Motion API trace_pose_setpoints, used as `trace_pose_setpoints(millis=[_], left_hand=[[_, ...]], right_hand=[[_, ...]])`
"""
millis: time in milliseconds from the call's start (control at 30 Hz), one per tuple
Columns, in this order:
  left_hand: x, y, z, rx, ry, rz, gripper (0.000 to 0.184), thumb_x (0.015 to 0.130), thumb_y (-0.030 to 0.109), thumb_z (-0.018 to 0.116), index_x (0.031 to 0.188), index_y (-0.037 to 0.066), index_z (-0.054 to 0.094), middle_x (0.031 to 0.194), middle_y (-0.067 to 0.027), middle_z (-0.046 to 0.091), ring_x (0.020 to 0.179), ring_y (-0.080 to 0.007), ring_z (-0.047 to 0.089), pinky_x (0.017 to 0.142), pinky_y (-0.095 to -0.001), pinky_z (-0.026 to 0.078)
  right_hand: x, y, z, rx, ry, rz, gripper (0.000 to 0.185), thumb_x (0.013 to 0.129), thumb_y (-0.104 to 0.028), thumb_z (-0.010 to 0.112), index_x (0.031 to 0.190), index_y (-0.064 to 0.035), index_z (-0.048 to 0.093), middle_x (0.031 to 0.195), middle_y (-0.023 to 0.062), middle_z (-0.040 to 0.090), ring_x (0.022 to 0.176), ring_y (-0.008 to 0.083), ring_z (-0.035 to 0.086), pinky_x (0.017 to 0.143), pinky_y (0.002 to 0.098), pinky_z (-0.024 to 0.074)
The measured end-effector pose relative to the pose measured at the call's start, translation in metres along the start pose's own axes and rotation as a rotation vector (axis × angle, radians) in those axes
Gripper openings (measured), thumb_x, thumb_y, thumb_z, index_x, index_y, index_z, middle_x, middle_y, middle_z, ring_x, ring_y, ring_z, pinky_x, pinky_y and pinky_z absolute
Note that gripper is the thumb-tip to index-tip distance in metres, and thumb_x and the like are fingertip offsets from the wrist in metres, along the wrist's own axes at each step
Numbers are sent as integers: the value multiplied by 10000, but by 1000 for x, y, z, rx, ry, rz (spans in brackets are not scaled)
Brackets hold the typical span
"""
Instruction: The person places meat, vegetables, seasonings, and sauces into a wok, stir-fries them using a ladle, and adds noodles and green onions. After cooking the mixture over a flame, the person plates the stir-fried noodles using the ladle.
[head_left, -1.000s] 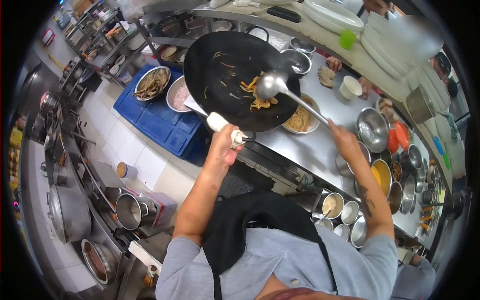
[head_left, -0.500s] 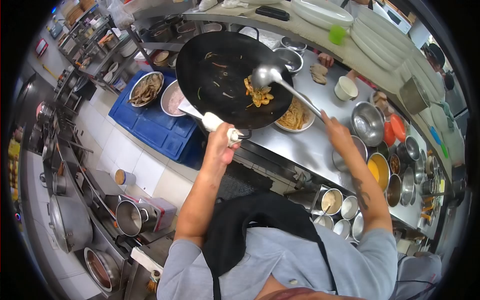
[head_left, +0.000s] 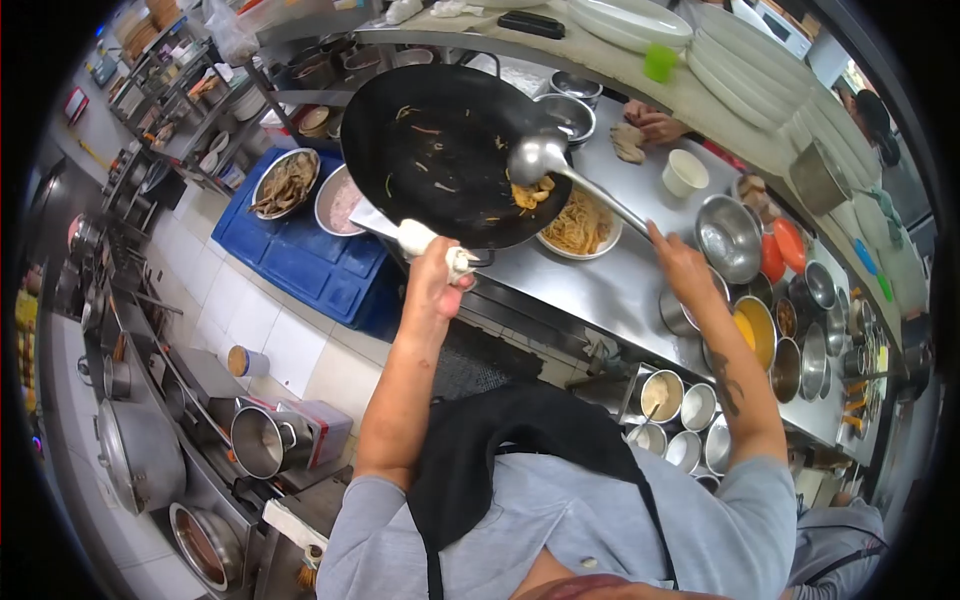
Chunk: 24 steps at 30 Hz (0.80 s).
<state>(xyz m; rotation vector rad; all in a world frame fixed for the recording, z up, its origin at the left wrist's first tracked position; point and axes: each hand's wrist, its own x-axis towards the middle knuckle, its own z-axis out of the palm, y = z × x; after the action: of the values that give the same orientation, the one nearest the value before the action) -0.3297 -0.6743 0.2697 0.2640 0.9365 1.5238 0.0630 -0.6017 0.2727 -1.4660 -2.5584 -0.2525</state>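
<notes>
My left hand [head_left: 437, 277] grips a white cloth [head_left: 418, 238] wrapped at the near handle of a large black wok [head_left: 420, 150]. The wok is tilted above the steel counter's left end. My right hand [head_left: 682, 266] is closed round the long handle of a metal ladle [head_left: 541, 157], whose bowl is at the wok's right side. Against the ladle's bowl lies a small heap of yellow-orange food [head_left: 530, 194], partly hidden by it. Scattered strands stick to the wok's inner surface. Beside the wok's lower right rim, a white bowl [head_left: 600, 246] holds noodles [head_left: 580, 224].
Another person's hands [head_left: 655, 124] are at the counter's far side, near a white cup [head_left: 685, 173]. Metal bowls [head_left: 728, 238] crowd the right. A blue bin [head_left: 290, 262] bears two bowls at left. Stacked plates [head_left: 745, 75] line the shelf above.
The food heap in the wok has become smaller and lies nearer the right rim, by the ladle. More of the noodle bowl shows. The other person's hands show more.
</notes>
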Motion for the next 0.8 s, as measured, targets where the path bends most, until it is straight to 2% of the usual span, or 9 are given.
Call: trace_pose_setpoints(millis=[100, 233, 333, 567, 667, 700, 800], left_hand=[[-2, 0, 8, 5, 10, 10, 98, 817, 128, 529, 798, 33, 509, 648, -90, 527, 497, -169, 488, 393, -270, 338], [3, 5, 13, -12, 9, 50, 84, 820, 111, 525, 792, 33, 509, 650, -81, 528, 497, -163, 489, 391, -269, 341], [13, 3, 14, -32, 9, 80, 65, 818, 96, 526, 793, 40, 508, 649, -70, 521, 505, -159, 495, 391, -267, 341], [32, -6, 4, 9, 25, 109, 75, 803, 95, 546, 825, 36, 507, 665, -66, 518, 536, -160, 521, 396, -273, 344], [32, -9, -2, 58, 10, 125, 105, 825, 121, 537, 877, 32, 517, 689, -94, 563, 551, -172, 540, 403, -270, 348], [31, -9, -3, 63, 12, 118, 104, 825, 118, 535, 880, 32, 515, 694, -93, 563, 551, -171, 540, 402, -269, 347], [25, -7, -3, 67, 26, 104, 95, 817, 106, 538, 865, 29, 510, 686, -85, 546, 543, -169, 532, 399, -271, 347]], right_hand=[[26, -17, 31, 112, 126, -6, 632, 828, -33, 496, 1430, -126, 324, 852, 182, 557, 700, 372, 603, 640, 464, 506], [4, -30, 38, 191, 45, 25, 603, 842, -54, 495, 1421, -114, 338, 864, 193, 549, 720, 374, 601, 643, 463, 502], [-25, -20, 23, 121, -24, 51, 610, 835, -46, 497, 1422, -118, 343, 865, 178, 542, 712, 366, 597, 635, 452, 501], [-55, 22, -12, -134, 37, 8, 598, 787, -18, 510, 1373, -109, 431, 859, 137, 540, 671, 308, 600, 585, 407, 508], [-59, 28, -30, -184, 40, 15, 604, 775, -7, 508, 1366, -117, 446, 854, 126, 544, 651, 298, 603, 572, 405, 511], [-59, 31, -34, -187, 19, 29, 601, 800, -31, 546, 1382, -94, 410, 824, 141, 529, 656, 323, 598, 590, 418, 500], [-54, 34, -41, -203, 55, 48, 610, 793, -34, 554, 1382, -111, 414, 849, 143, 536, 662, 333, 595, 600, 427, 498]])
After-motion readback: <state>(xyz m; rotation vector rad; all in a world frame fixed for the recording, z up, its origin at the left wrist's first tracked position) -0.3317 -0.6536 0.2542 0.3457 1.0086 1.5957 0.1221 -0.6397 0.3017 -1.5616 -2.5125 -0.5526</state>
